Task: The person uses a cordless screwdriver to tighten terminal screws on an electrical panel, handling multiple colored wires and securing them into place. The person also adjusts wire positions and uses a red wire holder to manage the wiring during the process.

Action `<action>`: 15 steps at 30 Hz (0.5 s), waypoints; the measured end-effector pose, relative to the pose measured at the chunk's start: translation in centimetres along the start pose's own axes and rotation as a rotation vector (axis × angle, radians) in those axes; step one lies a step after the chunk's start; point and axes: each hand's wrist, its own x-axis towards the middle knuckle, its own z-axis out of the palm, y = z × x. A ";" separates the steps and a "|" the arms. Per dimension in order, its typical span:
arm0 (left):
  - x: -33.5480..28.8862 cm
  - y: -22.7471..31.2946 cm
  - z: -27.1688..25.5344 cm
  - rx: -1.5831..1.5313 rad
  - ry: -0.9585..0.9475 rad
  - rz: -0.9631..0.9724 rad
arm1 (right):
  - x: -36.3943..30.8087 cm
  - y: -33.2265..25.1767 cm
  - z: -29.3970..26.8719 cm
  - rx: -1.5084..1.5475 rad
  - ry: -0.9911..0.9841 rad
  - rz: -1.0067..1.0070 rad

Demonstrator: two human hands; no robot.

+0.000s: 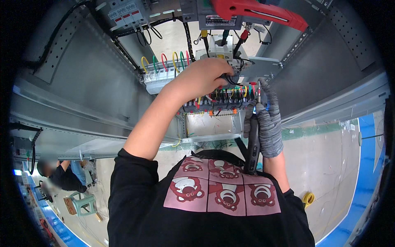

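Note:
My left hand (205, 76), bare, reaches into the metal cabinet with its fingers closed on thin black wires (233, 81). Close by, a short red-sleeved wire end (251, 83) points toward my right fingertips. My right hand (269, 119), in a grey knit glove, wraps round a black electric screwdriver (253, 144), its bit upward and my index finger stretched along the bit. Below my left hand runs a row of dark terminal blocks (218, 106) with coloured wires. Above it sits a light grey electrical device (220, 48); my left hand partly hides the parts below it.
Small breakers (164, 76) with looped coloured wires sit left of my forearm. Overhead are a large red handle (263, 12) and more breakers (126, 15). Cabinet walls (325, 78) rise on both sides. Another person (68, 177) works at far left near a green stool (84, 204).

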 end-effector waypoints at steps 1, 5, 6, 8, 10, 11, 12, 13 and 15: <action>0.4 -0.4 -0.1 0.040 -0.009 0.058 | -0.2 -0.3 0.0 0.053 0.017 0.035; 1.2 -1.2 -4.0 -0.829 -0.344 -0.117 | -0.6 0.0 0.0 0.224 0.085 0.069; 1.5 -1.6 -3.6 -0.622 -0.255 -0.092 | -0.7 0.4 -0.2 0.256 0.106 0.063; 1.7 -3.4 -1.6 -0.208 -0.061 -0.038 | -0.8 1.4 -0.4 0.260 0.077 0.008; 1.5 -3.6 0.3 0.044 0.098 0.229 | -0.9 1.7 0.0 0.255 0.127 -0.019; 1.3 -3.4 0.8 0.077 0.128 0.263 | -0.9 1.8 0.2 0.253 0.137 -0.029; 1.2 -3.4 1.3 0.110 0.158 0.296 | -1.0 1.7 0.2 0.251 0.120 -0.032; 1.1 -3.5 2.0 0.184 0.191 0.284 | -1.1 1.6 0.4 0.228 0.123 -0.040; 1.2 -3.9 2.7 0.186 0.197 0.328 | -1.3 1.6 0.9 0.165 0.149 -0.055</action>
